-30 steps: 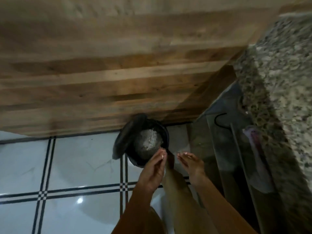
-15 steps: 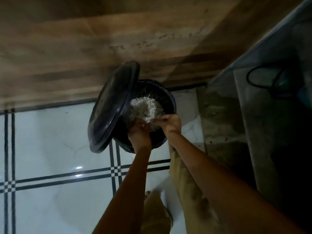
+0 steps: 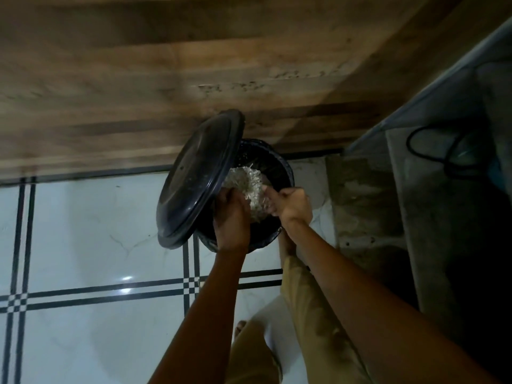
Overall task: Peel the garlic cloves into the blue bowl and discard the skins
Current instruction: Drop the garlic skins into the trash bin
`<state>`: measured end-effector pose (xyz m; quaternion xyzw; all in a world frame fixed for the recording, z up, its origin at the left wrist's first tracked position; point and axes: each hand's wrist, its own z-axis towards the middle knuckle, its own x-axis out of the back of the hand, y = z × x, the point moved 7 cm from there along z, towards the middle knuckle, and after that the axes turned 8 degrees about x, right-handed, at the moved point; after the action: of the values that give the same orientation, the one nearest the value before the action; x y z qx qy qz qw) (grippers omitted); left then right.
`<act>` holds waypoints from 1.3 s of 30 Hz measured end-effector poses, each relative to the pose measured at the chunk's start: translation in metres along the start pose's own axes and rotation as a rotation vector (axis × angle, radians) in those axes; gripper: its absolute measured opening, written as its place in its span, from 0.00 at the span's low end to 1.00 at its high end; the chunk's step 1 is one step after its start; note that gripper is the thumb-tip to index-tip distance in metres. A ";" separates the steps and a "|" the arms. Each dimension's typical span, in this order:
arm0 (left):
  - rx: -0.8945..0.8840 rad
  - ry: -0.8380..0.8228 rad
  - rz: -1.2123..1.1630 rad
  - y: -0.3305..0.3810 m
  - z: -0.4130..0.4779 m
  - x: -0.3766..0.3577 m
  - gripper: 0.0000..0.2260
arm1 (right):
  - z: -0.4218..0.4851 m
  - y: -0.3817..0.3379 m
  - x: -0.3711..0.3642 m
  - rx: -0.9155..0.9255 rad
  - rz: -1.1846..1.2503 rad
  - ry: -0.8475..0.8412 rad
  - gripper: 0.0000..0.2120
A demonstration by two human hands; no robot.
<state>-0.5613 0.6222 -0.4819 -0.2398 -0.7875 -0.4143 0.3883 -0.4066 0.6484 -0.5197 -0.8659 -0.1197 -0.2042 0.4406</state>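
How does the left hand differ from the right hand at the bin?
The left hand shows its back, fingers pointing into the bin; the right hand is curled like a fist. The left hand is beside the raised lid, the right farther away. Both are over the bin.

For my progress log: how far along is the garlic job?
Peeling cannot be judged; no bowl shows. In hand: left hand and right hand are over the open black bin, at a pale heap. To do, likely: withdraw the hands, shut the lid.
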 end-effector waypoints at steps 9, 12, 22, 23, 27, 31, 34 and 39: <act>-0.035 -0.652 0.009 0.014 -0.074 0.000 0.23 | -0.062 -0.043 0.043 0.060 -0.128 -0.298 0.15; -0.117 -0.607 -0.177 0.054 -0.123 0.068 0.13 | -0.136 -0.086 0.117 0.011 0.234 -0.038 0.09; -0.657 -0.601 -0.315 0.321 -0.341 0.223 0.07 | -0.384 -0.154 0.384 0.291 0.569 0.422 0.05; -0.713 -0.639 -0.294 0.345 -0.369 0.218 0.07 | -0.404 -0.140 0.410 0.289 0.587 0.511 0.05; -0.908 -0.789 -0.219 0.400 -0.496 0.169 0.09 | -0.497 -0.062 0.493 0.236 0.617 0.829 0.07; -1.109 -1.020 -0.069 0.371 -0.650 0.109 0.09 | -0.607 0.037 0.538 0.134 0.450 1.064 0.09; -1.199 -1.122 0.040 0.341 -0.745 0.070 0.09 | -0.692 0.106 0.560 -0.015 0.281 1.222 0.11; -1.245 -1.030 0.217 0.332 -0.831 0.022 0.13 | -0.802 0.199 0.582 -0.194 0.216 1.433 0.11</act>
<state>0.0014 0.1068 -0.0142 -0.6470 -0.4650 -0.5740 -0.1888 -0.0117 -0.1028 0.0292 -0.5620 0.3027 -0.6857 0.3497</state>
